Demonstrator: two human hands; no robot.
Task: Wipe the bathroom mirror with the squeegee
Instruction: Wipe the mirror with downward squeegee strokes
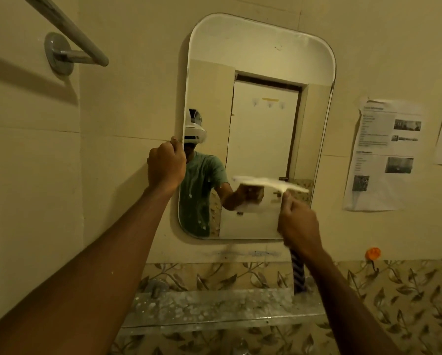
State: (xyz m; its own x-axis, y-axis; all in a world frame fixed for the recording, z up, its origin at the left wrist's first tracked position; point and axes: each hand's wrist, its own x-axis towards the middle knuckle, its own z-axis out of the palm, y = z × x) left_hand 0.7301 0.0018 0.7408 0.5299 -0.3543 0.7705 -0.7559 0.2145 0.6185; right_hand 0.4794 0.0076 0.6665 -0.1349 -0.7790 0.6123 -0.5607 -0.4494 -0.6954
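A: What are my hands doing?

B: Your left hand (166, 163) is curled shut around the left edge of the mirror (263, 60), about halfway up, fingers hooked over the rim. Your right hand (298, 225) is a closed fist around the handle of the squeegee (271, 183).

A: And where is the squeegee on the glass?

B: Its pale blade lies roughly level across the lower right part of the mirror, just above your right fist. It is blurred, so you cannot tell how firmly it presses. The dark striped end of the handle sticks out below your fist, past the mirror's bottom edge.

A: How does the glass look?

B: The left lower part shows pale streaks and drips.

A: What is around it?

B: A towel bar (68, 29) is on the wall at upper left, a printed sheet (383, 155) is stuck to the wall on the right, and a spotted shelf (214, 308) runs below the mirror, against leaf-patterned tiles (406, 290). A small orange hook (372, 254) sits on the wall near the tiles.
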